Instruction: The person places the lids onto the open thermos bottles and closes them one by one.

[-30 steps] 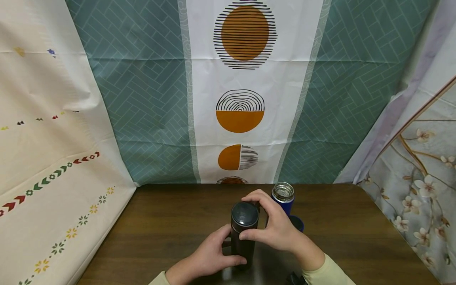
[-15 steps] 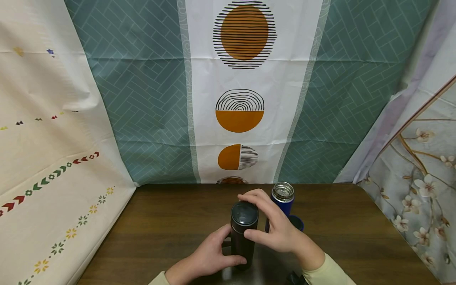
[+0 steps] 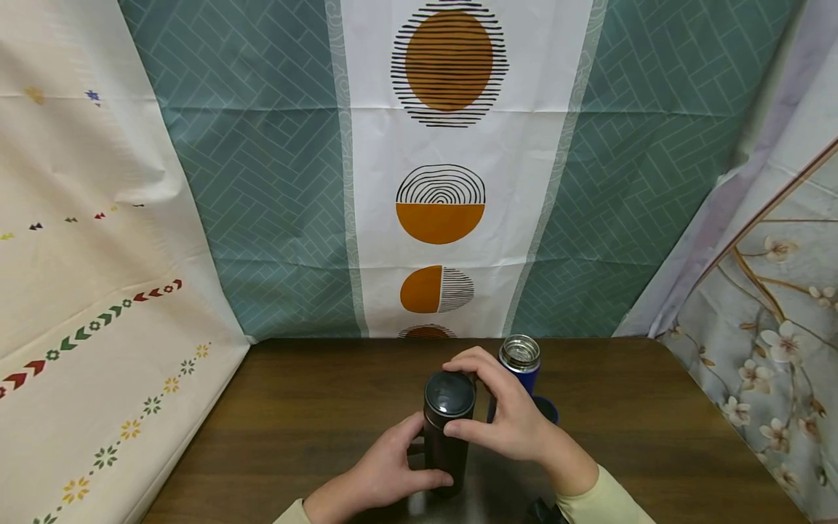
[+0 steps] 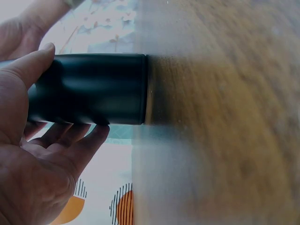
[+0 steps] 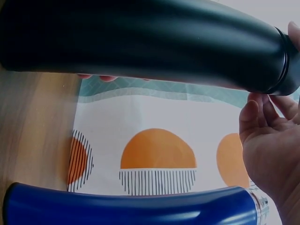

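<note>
A black thermos flask (image 3: 447,458) stands upright on the wooden table, its dark glossy lid (image 3: 449,393) on top. My left hand (image 3: 393,466) grips the flask's body low down, thumb on the near side and fingers behind. In the left wrist view the flask's base (image 4: 143,89) is right at the tabletop. My right hand (image 3: 513,418) holds the lid from the right, thumb in front and fingers around the far side. The right wrist view shows those fingertips at the seam below the lid (image 5: 291,70).
Behind my right hand stands an open blue flask (image 3: 521,375) with a steel mouth. A dark blue-rimmed cap (image 3: 545,409) lies beside it, partly hidden. A patterned cloth (image 3: 445,145) hangs behind the table's far edge (image 3: 314,340).
My right hand's fingers slid a little left over the lid while the thumb shifted right, then the fingers moved back right. My left hand and the flask have kept their place.
</note>
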The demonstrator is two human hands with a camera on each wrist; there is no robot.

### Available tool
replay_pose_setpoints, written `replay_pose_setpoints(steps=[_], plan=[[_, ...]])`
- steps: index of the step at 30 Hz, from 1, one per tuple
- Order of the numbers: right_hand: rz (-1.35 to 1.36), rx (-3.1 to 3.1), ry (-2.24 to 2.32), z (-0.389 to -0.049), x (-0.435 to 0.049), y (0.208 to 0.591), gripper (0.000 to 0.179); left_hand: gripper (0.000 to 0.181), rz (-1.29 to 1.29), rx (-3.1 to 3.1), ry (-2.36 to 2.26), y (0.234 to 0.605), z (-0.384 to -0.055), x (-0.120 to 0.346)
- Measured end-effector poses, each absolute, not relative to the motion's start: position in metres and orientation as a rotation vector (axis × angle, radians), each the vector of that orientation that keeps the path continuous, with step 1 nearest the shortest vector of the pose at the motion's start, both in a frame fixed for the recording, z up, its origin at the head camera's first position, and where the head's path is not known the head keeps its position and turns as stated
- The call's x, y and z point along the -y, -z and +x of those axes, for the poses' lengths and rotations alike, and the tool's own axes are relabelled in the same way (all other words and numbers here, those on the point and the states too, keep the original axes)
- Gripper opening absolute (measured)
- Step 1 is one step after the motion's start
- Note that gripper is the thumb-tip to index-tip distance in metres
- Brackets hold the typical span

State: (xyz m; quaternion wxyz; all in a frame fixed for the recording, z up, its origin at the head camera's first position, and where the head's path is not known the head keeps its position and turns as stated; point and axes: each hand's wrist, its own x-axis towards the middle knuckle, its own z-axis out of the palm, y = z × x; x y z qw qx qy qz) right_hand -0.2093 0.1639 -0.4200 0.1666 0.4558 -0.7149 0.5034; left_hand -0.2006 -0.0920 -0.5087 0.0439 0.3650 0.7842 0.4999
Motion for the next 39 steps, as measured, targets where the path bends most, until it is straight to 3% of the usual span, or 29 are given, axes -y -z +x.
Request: replay_pose_setpoints(steps=[13,20,30,39], plan=[[1.345,2.027,-1.396,-0.2136,-0.1658,0.4218,0.079,0.075,1.111,-2.388,-1.534,0.5096,-0.2012,0.0919],[1.42,1.969,-1.342,-0.2128,-0.1652,0.4201,0.072,0.075,1.1,-2.385,-1.529,0.5089,-0.2005,0.092],[1.372,1.969,-1.389,-0.2132,-0.1661,0.42,0.067,0.075,1.1,-2.387,-1.519,0.5077,-0.2005,0.0922],[1.313,1.991,-1.414,-0.2136,-0.1664,0.4213,0.073,0.075,1.097,-2.387,-1.513,0.5094,-0.202,0.0927]])
